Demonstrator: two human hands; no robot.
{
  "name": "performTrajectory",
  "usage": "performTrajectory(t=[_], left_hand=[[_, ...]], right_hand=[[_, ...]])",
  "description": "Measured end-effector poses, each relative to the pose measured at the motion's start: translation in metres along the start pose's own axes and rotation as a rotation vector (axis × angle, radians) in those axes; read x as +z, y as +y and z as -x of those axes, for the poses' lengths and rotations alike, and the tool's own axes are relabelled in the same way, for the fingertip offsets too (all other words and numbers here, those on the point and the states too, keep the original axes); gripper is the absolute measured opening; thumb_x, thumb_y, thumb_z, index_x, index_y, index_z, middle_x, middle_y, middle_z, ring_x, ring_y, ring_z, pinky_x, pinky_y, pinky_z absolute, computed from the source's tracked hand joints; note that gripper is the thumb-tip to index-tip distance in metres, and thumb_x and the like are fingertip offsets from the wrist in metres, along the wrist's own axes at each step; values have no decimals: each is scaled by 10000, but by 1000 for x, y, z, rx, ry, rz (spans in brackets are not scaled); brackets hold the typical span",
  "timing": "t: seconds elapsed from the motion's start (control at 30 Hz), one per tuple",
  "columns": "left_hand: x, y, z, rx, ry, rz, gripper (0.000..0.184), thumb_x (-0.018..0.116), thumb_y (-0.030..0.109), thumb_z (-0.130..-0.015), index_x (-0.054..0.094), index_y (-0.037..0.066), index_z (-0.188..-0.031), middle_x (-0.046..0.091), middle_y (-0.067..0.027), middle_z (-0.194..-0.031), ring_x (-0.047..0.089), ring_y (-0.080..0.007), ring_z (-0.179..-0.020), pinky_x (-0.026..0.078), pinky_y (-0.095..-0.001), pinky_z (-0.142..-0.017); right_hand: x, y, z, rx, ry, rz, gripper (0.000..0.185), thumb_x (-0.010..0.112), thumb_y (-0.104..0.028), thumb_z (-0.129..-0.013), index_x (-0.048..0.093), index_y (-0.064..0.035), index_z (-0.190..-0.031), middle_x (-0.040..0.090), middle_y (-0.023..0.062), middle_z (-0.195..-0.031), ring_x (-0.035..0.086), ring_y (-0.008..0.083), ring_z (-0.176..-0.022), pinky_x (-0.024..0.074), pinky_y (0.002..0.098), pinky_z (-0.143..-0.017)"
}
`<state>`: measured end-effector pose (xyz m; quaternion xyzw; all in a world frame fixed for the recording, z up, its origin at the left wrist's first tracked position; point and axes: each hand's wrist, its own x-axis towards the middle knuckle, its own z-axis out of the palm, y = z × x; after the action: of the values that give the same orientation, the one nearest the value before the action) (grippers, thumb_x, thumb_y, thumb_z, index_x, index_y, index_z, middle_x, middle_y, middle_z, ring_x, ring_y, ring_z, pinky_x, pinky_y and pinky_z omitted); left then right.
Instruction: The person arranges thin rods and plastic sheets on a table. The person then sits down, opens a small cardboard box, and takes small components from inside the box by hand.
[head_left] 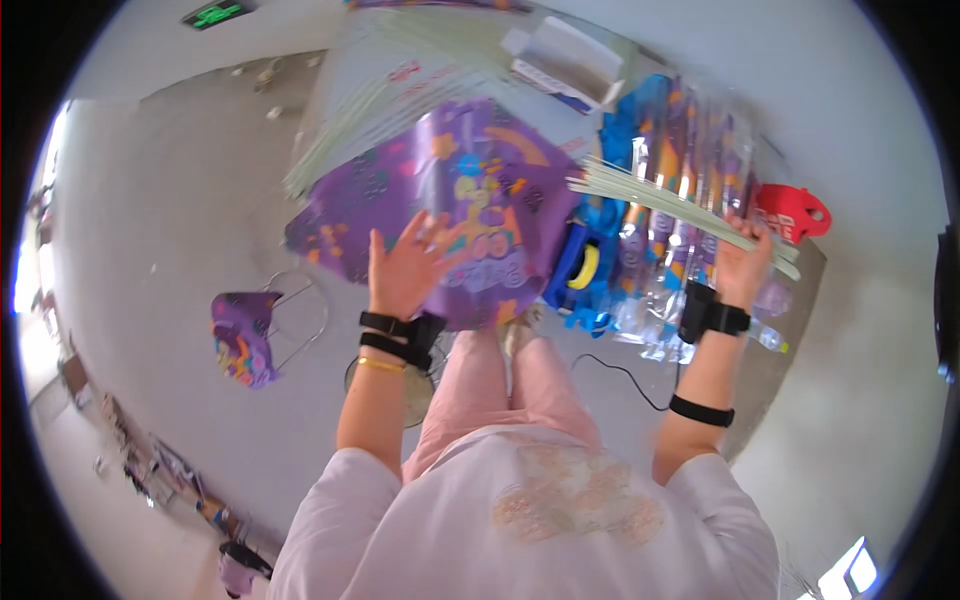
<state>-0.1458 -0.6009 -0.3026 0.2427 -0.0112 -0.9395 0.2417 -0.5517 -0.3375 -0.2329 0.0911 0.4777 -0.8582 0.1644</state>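
A diamond-shaped purple sheet (390,190) with colourful cartoon prints, like a kite sail, lies spread on the table in front of me. Over its near left part is my left hand (412,265), fingers spread and holding nothing; whether it touches the sheet I cannot tell. To the right, my right hand (742,262) is closed around one end of a bundle of thin pale sticks (660,195). The bundle points left, its far end close to the sheet's right corner. More long pale sticks (335,135) lie past the sheet's left edge.
Clear-wrapped rolled purple packs (665,150) lie at the right beside blue plastic pieces (600,225). Behind stands an open white box (570,65). A red plastic piece (793,213) sits at the right edge. A chair with a purple cover (243,338) stands left, and a black cable (630,382) hangs below.
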Motion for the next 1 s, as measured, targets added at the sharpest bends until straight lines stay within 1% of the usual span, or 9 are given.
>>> performTrajectory(t=[0.1, 0.23, 0.37, 0.4, 0.5, 0.57, 0.7, 0.87, 1.0], left_hand=[[53, -9, 22, -53, -140, 85, 947, 316, 767, -853, 336, 10, -1422, 381, -228, -1437, 249, -439, -1386, 121, -763, -1044], [89, -37, 54, -24, -271, 69, 967, 265, 775, -858, 255, 25, -1469, 276, -234, -1503, 200, -437, -1407, 114, -769, -1031], [24, -67, 49, -119, -671, 56, 668, 227, 497, -1013, 238, 26, -1486, 456, -197, -1408, 421, -330, -1323, 371, -475, -1067], [35, -74, 67, 57, -241, -668, 524, 354, 235, -1012, 247, 60, -1494, 560, -170, -1310, 516, -300, -1245, 419, -330, -1023], [92, -144, 111, 717, -186, -1856, 830, 663, -44, -770, 278, 117, -1488, 280, -203, -1512, 246, -356, -1417, 286, -425, -1113], [109, -179, 130, 641, -237, -1814, 865, 734, 44, -749, 285, 115, -1485, 121, -195, -1562, 109, -363, -1454, 209, -454, -1143], [126, -251, 144, 675, -516, -2035, 984, 836, 379, -665, 324, 81, -1451, 381, -181, -1465, 253, -393, -1409, 198, -504, -1141], [152, -326, 166, -18, -678, -2019, 1054, 790, 506, -690, 252, 22, -1457, 536, -284, -1265, 514, -391, -1222, 401, -422, -1013], [120, -356, 158, -60, -592, -1870, 471, 704, 290, -843, 504, -12, -1145, 621, -140, -872, 641, -256, -816, 507, -377, -756]], right_hand=[[0, -20, 39, 21, -19, -31, 259, 397, -173, -987, 398, -99, -739, 436, 56, -693, 489, 213, -728, 401, 472, -1043], [-16, -49, 71, 13, -116, -19, 278, 377, -189, -1011, 378, -99, -748, 370, 42, -688, 437, 202, -726, 389, 481, -1066], [-46, -80, 101, 5, -265, -7, 274, 408, -199, -999, 372, -105, -745, 371, 41, -693, 428, 199, -727, 393, 473, -1048], [-58, -89, 110, -1, -294, -12, 269, 419, -199, -993, 372, -106, -745, 375, 40, -692, 427, 199, -725, 398, 471, -1038], [-89, -111, 142, -34, -291, 61, 248, 469, -169, -952, 391, -95, -729, 432, 54, -676, 472, 208, -713, 426, 471, -976], [-104, -123, 176, -47, -280, 121, 253, 490, -190, -947, 412, -87, -730, 435, 56, -663, 482, 205, -694, 454, 459, -933], [-128, -125, 215, 34, -278, 236, 275, 504, -238, -949, 410, -95, -733, 415, 38, -647, 463, 189, -652, 476, 457, -878], [-122, -144, 233, 231, -405, 205, 279, 517, -251, -954, 435, -89, -742, 445, 39, -649, 494, 194, -661, 486, 448, -867], [-130, -145, 210, 265, -387, 206, 280, 543, -254, -945, 480, -82, -734, 494, 35, -654, 543, 169, -645, 553, 413, -775]])
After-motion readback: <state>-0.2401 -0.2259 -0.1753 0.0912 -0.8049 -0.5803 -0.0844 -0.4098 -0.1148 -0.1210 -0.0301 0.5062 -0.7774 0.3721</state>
